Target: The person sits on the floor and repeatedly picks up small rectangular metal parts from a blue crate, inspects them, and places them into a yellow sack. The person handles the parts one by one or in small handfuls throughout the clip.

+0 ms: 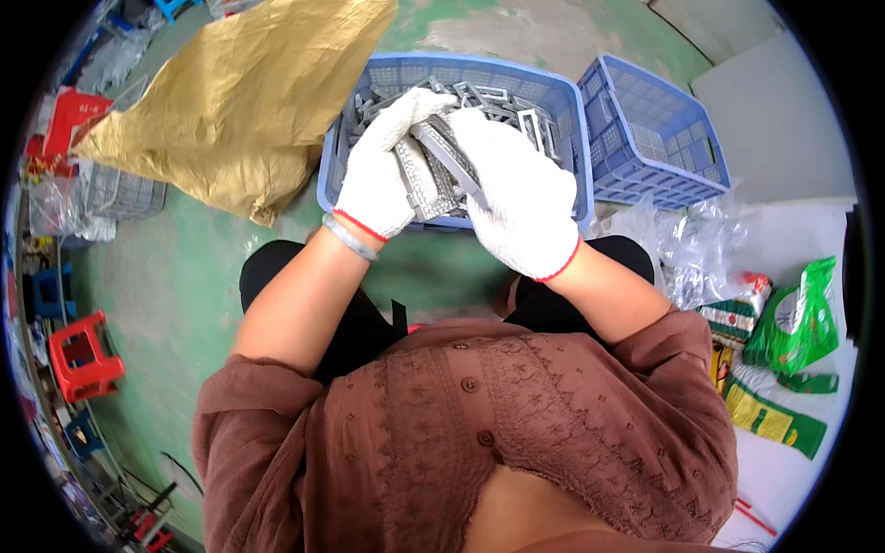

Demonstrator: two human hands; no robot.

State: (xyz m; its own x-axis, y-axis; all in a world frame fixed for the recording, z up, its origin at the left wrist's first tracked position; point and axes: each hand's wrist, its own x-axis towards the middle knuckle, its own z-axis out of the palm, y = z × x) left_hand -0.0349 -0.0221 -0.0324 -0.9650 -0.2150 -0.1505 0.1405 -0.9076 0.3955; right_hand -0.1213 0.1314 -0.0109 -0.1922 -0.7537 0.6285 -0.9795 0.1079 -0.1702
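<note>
Both my hands wear white knit gloves with red cuffs, close together over a blue plastic basket (475, 64). My left hand (376, 175) is closed around the left side of several long, narrow grey parts (444, 157). These look like metal, with a textured or perforated face and a smooth edge. On the other side, the fingers of my right hand (525, 194) are closed on the same bunch. Under the gloves, the basket holds a heap of loose grey rectangular frames (530, 127). My fingertips are partly hidden behind the parts and gloves.
Right of the basket stands a second blue crate (664, 138). A large gold woven sack (240, 101) leans at its left. Clear plastic bags (705, 253) and green packages (795, 318) lie at the right. A red stool (85, 355) is on the green floor at the left.
</note>
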